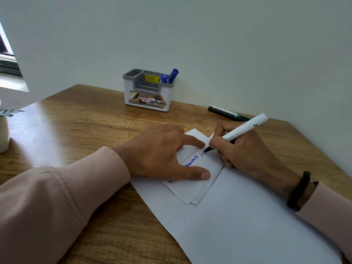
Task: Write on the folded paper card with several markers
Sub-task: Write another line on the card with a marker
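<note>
The right hand (245, 151) holds a white-barrelled black-tipped marker (242, 130) in a pinching grip, fingers curled round the barrel, tip touching the small folded white paper card (190, 189). The left hand (162, 151) lies spread, fingers straight, forefinger and thumb pressing the card flat. Blue and black writing shows on the card, which lies on a larger white paper sheet (247, 216) on the wooden worktop (85, 130). A white and grey plastic organiser (146, 92) at the wall holds blue markers (172, 75); a black marker (226, 113) lies beyond the right hand.

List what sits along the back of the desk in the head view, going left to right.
White pot → desk organizer with blue markers → black marker lying by the wall → white marker gripped in the right hand.
</note>
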`<state>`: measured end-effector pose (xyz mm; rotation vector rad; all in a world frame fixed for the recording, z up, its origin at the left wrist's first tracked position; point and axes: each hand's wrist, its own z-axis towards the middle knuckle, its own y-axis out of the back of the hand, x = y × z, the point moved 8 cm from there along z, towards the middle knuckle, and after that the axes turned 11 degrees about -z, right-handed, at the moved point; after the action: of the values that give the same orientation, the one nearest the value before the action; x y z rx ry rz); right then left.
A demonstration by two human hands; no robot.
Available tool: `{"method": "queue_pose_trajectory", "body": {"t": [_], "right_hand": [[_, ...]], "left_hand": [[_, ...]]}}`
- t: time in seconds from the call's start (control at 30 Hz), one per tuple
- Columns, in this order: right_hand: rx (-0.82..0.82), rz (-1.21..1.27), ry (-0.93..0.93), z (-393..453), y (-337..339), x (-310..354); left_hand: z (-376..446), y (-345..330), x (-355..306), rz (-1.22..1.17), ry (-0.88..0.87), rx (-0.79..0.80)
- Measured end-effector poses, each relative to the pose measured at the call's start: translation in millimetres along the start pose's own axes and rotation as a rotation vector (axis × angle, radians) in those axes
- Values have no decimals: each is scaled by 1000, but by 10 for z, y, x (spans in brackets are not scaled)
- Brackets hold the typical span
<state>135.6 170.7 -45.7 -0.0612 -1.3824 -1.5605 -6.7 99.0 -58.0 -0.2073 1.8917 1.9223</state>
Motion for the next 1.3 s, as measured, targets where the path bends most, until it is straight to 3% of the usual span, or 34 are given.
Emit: {"method": "queue_pose_trajectory", "body": {"t": [0.83,1.3], "right_hand": [[-17,22,-82,32,14,-125],[-113,-26,-92,56,55,-174]], "left_hand": [[-2,1,-24,-2,-10,9],[0,11,-38,4,-21,0]]}}
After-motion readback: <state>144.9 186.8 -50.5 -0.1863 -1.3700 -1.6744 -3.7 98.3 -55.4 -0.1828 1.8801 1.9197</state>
